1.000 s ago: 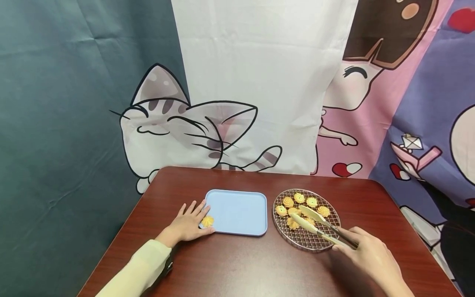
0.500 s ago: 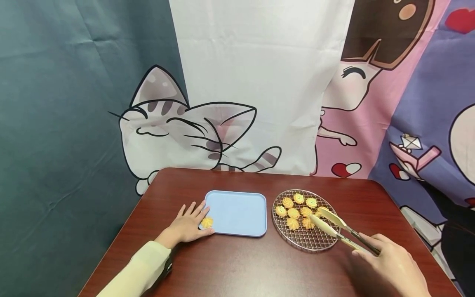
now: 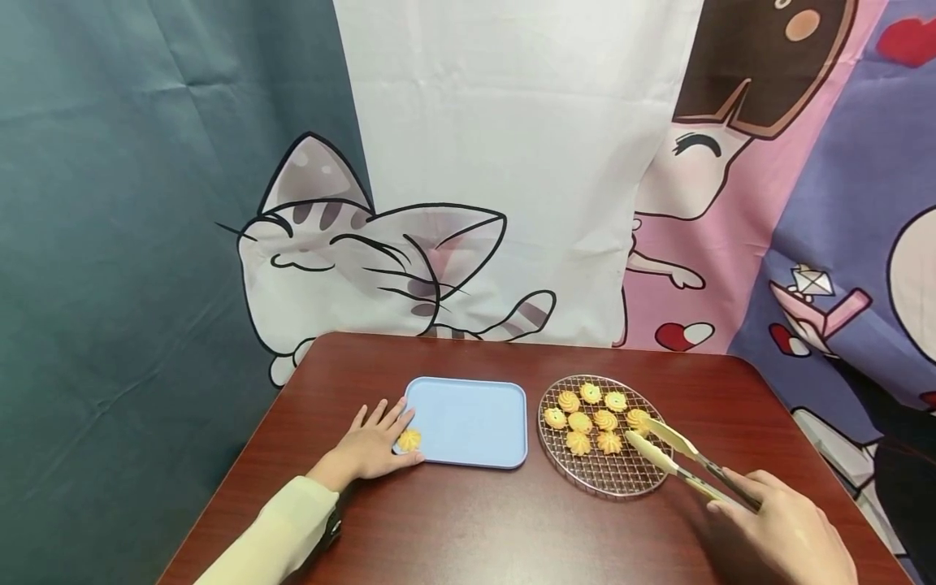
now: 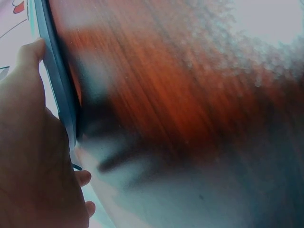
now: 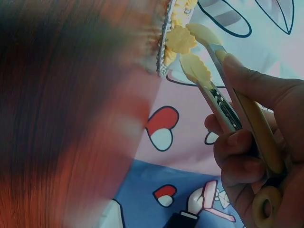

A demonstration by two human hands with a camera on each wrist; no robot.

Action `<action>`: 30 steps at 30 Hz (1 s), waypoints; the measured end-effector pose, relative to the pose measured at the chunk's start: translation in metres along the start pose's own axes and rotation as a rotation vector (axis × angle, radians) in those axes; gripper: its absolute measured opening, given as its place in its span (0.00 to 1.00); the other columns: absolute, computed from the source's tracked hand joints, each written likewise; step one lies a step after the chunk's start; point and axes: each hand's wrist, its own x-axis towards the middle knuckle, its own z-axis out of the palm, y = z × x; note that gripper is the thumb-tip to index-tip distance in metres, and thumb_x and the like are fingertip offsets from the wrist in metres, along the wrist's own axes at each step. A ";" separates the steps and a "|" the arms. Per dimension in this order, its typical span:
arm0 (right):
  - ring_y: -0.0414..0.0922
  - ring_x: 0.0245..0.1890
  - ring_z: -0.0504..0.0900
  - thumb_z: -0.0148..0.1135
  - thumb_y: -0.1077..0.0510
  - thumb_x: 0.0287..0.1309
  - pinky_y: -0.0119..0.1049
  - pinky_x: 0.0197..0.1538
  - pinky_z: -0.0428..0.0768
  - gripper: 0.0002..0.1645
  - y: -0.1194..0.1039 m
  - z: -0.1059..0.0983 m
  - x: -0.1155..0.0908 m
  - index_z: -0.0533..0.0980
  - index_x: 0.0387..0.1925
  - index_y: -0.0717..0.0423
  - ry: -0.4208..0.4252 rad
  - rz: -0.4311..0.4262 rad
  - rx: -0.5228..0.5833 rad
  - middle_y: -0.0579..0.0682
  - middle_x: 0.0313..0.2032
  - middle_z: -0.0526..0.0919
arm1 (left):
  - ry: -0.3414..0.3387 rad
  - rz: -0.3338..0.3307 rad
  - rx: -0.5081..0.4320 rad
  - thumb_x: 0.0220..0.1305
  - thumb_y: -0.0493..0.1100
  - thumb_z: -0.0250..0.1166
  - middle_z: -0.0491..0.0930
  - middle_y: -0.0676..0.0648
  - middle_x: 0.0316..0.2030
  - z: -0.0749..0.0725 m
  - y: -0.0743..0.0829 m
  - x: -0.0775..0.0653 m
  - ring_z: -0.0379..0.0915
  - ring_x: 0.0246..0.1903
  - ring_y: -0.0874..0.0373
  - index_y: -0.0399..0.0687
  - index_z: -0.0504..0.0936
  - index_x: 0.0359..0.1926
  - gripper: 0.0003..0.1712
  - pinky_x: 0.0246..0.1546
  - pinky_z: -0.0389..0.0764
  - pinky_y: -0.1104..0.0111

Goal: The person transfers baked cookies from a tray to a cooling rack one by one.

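Note:
My left hand [image 3: 369, 447] lies with spread fingers over the left edge of a light blue tray [image 3: 475, 422]. A yellow swirled cookie [image 3: 409, 439] sits in the tray's near left corner, beside the thumb. In the left wrist view the thumb touches the tray's rim [image 4: 59, 76]. My right hand [image 3: 793, 524] grips a pair of tongs [image 3: 654, 452] with cream-coloured tips. The parted tips stand at either side of the rightmost cookie [image 3: 638, 416] on a round wire rack [image 3: 610, 478]. In the right wrist view that cookie [image 5: 180, 40] shows between the tips.
Several more cookies [image 3: 580, 422] lie on the rack, right of the tray. Both stand on a dark red-brown table [image 3: 468, 520]. Behind the table hangs a cartoon-printed curtain [image 3: 526, 162].
The right hand and tongs have moved right, from over the middle cookies to the rightmost one. Cookies earlier covered by the tongs now show. The left hand has stayed in place.

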 end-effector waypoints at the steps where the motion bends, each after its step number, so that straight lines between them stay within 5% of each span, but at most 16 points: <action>1: 0.51 0.32 0.81 0.75 0.32 0.48 0.51 0.28 0.75 0.39 0.001 -0.001 0.000 0.84 0.54 0.54 -0.023 0.012 -0.003 0.46 0.38 0.82 | 0.000 0.000 0.001 0.63 0.80 0.50 0.48 0.48 0.80 0.001 0.000 0.000 0.42 0.78 0.38 0.55 0.56 0.80 0.54 0.73 0.41 0.38; 10: 0.55 0.36 0.82 0.75 0.29 0.43 0.57 0.33 0.76 0.46 0.009 -0.001 0.000 0.83 0.54 0.58 -0.179 0.103 -0.024 0.50 0.39 0.82 | 0.008 0.005 0.019 0.63 0.80 0.50 0.48 0.48 0.80 0.000 -0.001 0.001 0.43 0.78 0.38 0.55 0.57 0.80 0.54 0.73 0.42 0.38; 30: 0.52 0.33 0.80 0.78 0.30 0.38 0.58 0.34 0.78 0.51 0.008 0.005 0.010 0.80 0.54 0.66 -0.200 0.100 -0.036 0.54 0.37 0.81 | 0.002 -0.001 0.008 0.63 0.81 0.50 0.49 0.49 0.80 0.001 -0.001 0.002 0.43 0.78 0.38 0.56 0.56 0.80 0.54 0.73 0.42 0.38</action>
